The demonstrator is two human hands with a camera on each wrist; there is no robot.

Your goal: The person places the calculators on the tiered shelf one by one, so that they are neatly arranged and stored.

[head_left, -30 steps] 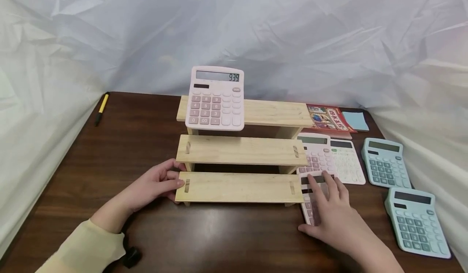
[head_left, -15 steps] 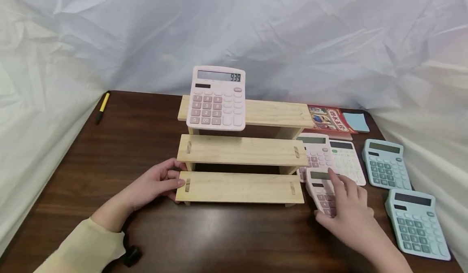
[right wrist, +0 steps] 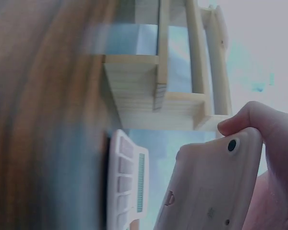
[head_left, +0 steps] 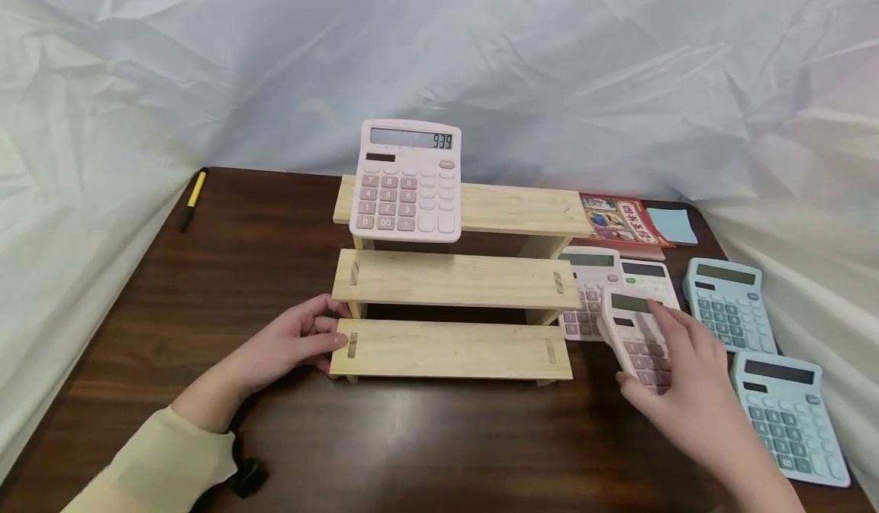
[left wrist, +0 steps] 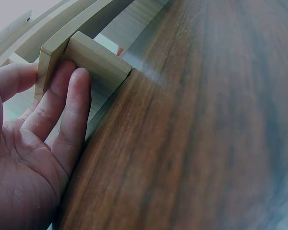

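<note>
My left hand (head_left: 284, 345) pinches the left end of the bottom board of a three-step wooden shelf (head_left: 446, 351), thumb on top and fingers underneath. In the left wrist view the fingers (left wrist: 77, 100) touch the wood under that board. My right hand (head_left: 700, 391) grips a pink calculator (head_left: 635, 337) by its sides, tilted and raised off the table. Its underside with a dark round foot (right wrist: 233, 145) shows in the right wrist view. Another pink calculator (head_left: 407, 185), reading 939, leans on the top step. A further pink calculator (head_left: 584, 291) lies right of the shelf.
Partly behind the held calculator lies a white calculator (head_left: 648, 272). Two blue calculators (head_left: 731, 303) (head_left: 790, 421) lie at the far right. A red illustrated booklet (head_left: 625, 221) and blue paper (head_left: 673, 227) are at the back right, a yellow-black pen (head_left: 193, 200) at the back left.
My right hand has lifted the pink calculator from beside the bottom step and carried it right and up, partly over the white one. My left hand stays at the shelf.
</note>
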